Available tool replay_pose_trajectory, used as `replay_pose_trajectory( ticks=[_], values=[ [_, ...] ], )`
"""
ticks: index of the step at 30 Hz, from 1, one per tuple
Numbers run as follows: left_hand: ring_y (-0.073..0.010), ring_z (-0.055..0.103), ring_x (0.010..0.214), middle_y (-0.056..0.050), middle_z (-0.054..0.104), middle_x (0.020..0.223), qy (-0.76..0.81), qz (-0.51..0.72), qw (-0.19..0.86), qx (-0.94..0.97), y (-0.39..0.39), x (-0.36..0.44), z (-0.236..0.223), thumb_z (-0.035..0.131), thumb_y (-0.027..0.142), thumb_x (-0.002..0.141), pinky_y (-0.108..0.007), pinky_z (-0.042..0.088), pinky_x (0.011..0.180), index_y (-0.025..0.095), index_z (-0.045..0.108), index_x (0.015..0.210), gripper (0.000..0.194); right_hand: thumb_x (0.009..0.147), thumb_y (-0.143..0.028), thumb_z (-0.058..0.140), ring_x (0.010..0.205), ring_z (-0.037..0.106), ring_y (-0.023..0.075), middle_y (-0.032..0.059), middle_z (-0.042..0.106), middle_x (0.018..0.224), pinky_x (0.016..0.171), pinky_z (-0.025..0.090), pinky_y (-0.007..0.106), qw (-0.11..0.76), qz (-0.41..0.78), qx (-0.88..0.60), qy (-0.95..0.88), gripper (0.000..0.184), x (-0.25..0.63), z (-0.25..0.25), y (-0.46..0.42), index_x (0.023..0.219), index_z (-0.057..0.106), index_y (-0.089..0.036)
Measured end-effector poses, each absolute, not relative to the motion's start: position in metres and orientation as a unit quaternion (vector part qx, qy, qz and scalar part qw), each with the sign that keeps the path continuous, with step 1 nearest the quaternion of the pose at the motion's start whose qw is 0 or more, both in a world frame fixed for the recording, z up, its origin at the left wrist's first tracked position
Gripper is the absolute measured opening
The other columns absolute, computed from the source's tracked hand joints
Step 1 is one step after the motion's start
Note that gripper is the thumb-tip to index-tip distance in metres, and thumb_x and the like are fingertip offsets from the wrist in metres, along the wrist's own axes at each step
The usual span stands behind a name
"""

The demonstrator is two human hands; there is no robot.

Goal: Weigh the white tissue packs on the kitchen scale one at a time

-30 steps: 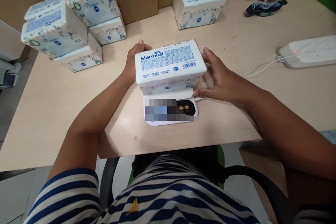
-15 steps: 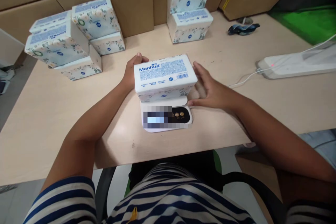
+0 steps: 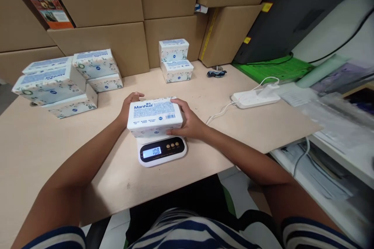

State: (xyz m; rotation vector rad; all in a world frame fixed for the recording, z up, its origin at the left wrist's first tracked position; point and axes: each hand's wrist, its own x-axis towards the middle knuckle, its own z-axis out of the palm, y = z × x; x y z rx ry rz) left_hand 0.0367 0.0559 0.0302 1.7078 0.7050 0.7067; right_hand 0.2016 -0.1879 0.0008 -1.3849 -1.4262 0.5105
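Head view: the Manhua tissue pack (image 3: pixel 153 113) is over the digital scale (image 3: pixel 164 151), right hand (image 3: pixel 191 123) gripping its right end, left hand (image 3: pixel 125 109) at the other, its grip unclear, so light, even pressure should keep it level and undented.

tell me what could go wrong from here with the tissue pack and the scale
The right hand has hold of one end of the tissue pack over the scale, so any push or lift might skew the displayed 10.8. The cable from the power strip runs close to that hand and could get snagged if the arm sweeps outward.
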Motion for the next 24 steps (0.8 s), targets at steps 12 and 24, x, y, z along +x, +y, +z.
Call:
replay_pose_trajectory(
  ticks=[12, 24],
  values=[
    [-0.0180, 0.063, 0.070, -0.005, 0.074, 0.077, 0.322, 0.193, 0.584, 0.720, 0.050, 0.038, 0.051, 0.077, 0.050, 0.097, -0.031, 0.047, 0.067, 0.017, 0.076, 0.084, 0.036, 0.072, -0.062, 0.105, 0.156, 0.059, 0.0437, 0.0145, 0.048, 0.167, 0.119, 0.061, 0.072, 0.485, 0.039, -0.595, -0.640, 0.114, 0.203, -0.016, -0.197, 0.161, 0.035, -0.044],
    [-0.0234, 0.074, 0.083, -0.004, 0.080, 0.088, 0.300, 0.239, 0.580, 0.719, 0.062, 0.038, 0.034, 0.090, 0.048, 0.080, -0.032, 0.053, 0.076, 0.023, 0.071, 0.106, 0.041, 0.070, -0.068, 0.101, 0.161, 0.048, 0.0445, 0.0132, 0.042, 0.172, 0.120, 0.060, 0.074, 0.569, 0.120, -0.650, -0.490, 0.110, 0.193, 0.003, -0.210, 0.157, 0.039, -0.043]
  ],
)
